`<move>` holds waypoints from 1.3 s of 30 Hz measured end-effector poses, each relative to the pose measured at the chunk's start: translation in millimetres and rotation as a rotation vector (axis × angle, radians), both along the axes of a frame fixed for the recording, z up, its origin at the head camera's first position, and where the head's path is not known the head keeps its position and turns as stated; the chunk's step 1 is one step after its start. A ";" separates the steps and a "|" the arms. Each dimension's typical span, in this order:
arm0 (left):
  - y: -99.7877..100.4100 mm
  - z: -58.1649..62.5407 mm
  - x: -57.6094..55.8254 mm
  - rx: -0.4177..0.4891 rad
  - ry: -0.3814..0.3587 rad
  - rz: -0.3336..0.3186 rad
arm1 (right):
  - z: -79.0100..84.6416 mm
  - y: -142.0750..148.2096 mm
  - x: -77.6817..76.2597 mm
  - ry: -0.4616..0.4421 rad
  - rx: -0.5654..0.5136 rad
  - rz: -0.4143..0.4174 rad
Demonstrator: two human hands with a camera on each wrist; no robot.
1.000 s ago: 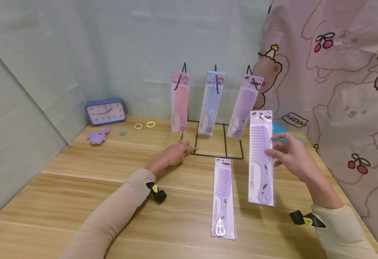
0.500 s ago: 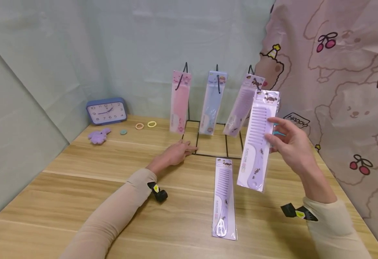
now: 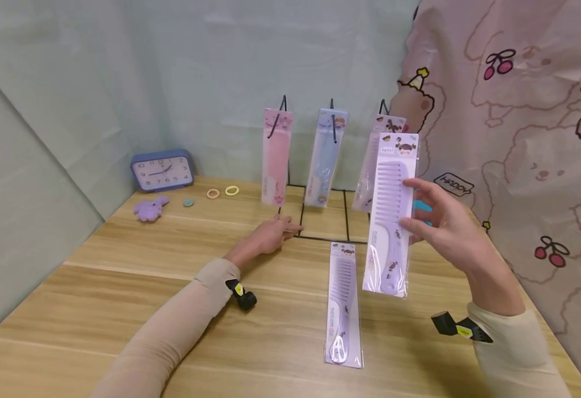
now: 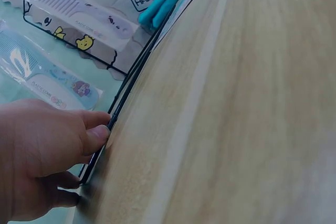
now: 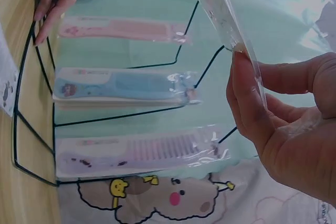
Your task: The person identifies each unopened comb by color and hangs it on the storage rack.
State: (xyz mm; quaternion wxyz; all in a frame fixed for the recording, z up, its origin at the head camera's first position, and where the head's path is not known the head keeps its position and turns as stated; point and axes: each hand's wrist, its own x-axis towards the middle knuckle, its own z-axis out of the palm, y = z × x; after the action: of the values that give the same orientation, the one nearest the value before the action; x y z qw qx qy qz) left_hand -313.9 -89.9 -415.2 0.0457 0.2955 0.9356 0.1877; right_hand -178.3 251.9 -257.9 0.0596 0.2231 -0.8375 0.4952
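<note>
My right hand (image 3: 444,226) pinches the edge of a packaged purple comb (image 3: 388,221) between thumb and fingers. It holds the pack upright above the table, slightly tilted. Behind it, another purple packaged comb (image 5: 142,153) hangs on a hook of the black wire rack (image 3: 347,221), partly hidden in the head view. Pink (image 3: 277,160) and blue (image 3: 326,160) packaged combs hang from the rack's other hooks. My left hand (image 3: 268,235) rests at the rack's front left corner, its fingers touching the base wire. One more purple packaged comb (image 3: 342,309) lies flat before the rack.
A blue clock (image 3: 162,171) stands at the back left. Near it lie a purple hair claw (image 3: 151,210), a small teal ring (image 3: 188,203), an orange ring (image 3: 213,194) and a yellow ring (image 3: 232,186). Something bright blue (image 4: 167,1) lies right of the rack. Curtains stand behind.
My right hand has raised the packaged comb and brought it a little left, before the hanging purple one. My left hand stays on the rack's base.
</note>
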 end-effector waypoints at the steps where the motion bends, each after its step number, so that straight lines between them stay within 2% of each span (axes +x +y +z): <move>1: -0.2 0.2 0.2 0.002 0.002 -0.001 | -0.8 -0.4 -1.8 -0.002 -0.005 -0.005; 7: 0.3 0.6 -1.5 0.004 0.019 -0.013 | -8.4 -0.9 -11.6 0.018 -0.069 0.014; 13: 1.4 0.2 -4.0 0.006 0.037 -0.026 | -20.9 -7.3 -25.6 -0.024 -0.121 -0.042; 19: -0.4 -0.7 -2.5 0.010 0.019 -0.024 | -34.8 -11.8 -50.4 0.029 -0.097 -0.102; 23: -1.5 -1.8 -1.1 0.016 0.019 -0.008 | -38.2 -14.0 -71.9 0.067 -0.073 -0.100; 29: -1.1 -3.3 -1.7 0.019 0.038 -0.031 | -43.7 -14.2 -96.8 0.078 -0.111 -0.103; 34: 0.5 -2.7 -2.5 0.018 0.033 -0.028 | -50.0 -12.1 -110.5 0.079 -0.142 -0.100; 39: 1.6 -2.9 -2.1 0.011 0.018 -0.011 | -54.7 -11.1 -117.2 0.051 -0.128 -0.108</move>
State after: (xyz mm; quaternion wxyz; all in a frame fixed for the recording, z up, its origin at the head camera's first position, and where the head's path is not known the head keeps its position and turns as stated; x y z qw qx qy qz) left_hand -316.0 -88.3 -418.1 0.0366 0.3028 0.9333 0.1896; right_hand -295.5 240.9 -312.6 0.1215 0.1858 -0.8132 0.5380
